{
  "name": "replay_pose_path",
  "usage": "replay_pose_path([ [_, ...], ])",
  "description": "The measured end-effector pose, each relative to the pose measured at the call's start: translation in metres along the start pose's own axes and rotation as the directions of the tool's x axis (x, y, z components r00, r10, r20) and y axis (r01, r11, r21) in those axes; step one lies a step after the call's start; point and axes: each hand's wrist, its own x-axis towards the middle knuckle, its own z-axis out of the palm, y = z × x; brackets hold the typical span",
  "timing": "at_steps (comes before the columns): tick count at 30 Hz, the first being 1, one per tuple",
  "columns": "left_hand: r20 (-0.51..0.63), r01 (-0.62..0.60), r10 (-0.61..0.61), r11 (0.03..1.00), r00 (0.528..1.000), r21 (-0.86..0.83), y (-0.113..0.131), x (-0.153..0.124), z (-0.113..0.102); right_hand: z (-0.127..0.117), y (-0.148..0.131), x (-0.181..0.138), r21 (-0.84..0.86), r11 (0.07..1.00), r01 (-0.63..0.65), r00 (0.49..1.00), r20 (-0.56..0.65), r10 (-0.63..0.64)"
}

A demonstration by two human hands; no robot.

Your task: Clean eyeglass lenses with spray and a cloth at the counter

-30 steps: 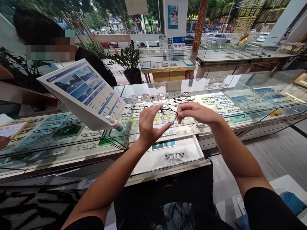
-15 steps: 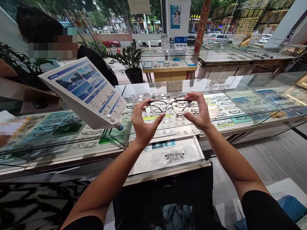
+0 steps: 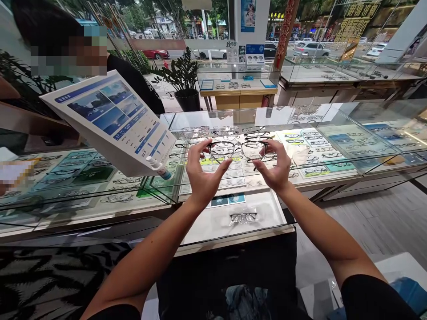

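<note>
A pair of eyeglasses (image 3: 237,145) with a dark upper rim and clear lenses is held up in front of me, above the glass counter (image 3: 203,116). My left hand (image 3: 204,172) grips its left end, fingers curled at the frame corner and thumb stretched below the lens. At the other end, my right hand (image 3: 276,165) has its fingers on the frame corner and its thumb near a temple tip. Below both hands, an open drawer (image 3: 200,229) holds a second pair of glasses (image 3: 243,218) in a clear plastic bag.
A tent-shaped printed sign (image 3: 110,120) and a small spray bottle (image 3: 159,168) stand on the counter at left. Several frames lie under the glass. A person in black (image 3: 133,84) is behind the sign. A white cloth (image 3: 298,153) lies right of my hands.
My right hand has turned slightly and its fingers are more curled on the frame. The eyeglasses sit slightly lower in view. My left hand keeps its grip.
</note>
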Motion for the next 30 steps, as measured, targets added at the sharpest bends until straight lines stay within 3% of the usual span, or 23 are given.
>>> replay_pose_path([
  [11, -0.006, 0.049, -0.049, 0.999, 0.999, 0.009, -0.001, -0.002, 0.001, -0.003, -0.012, 0.001, -0.006, 0.977, -0.213, 0.976, 0.039, 0.213],
  [23, -0.017, 0.047, -0.048, 0.996, 0.999, -0.074, -0.003, -0.006, 0.005, -0.005, -0.014, 0.001, 0.017, 0.984, -0.176, 0.984, -0.002, 0.176],
  [30, -0.009, 0.065, -0.065, 0.998, 0.998, -0.014, -0.001, -0.007, 0.005, -0.005, -0.013, 0.0, 0.005, 0.985, -0.173, 0.985, 0.016, 0.173],
])
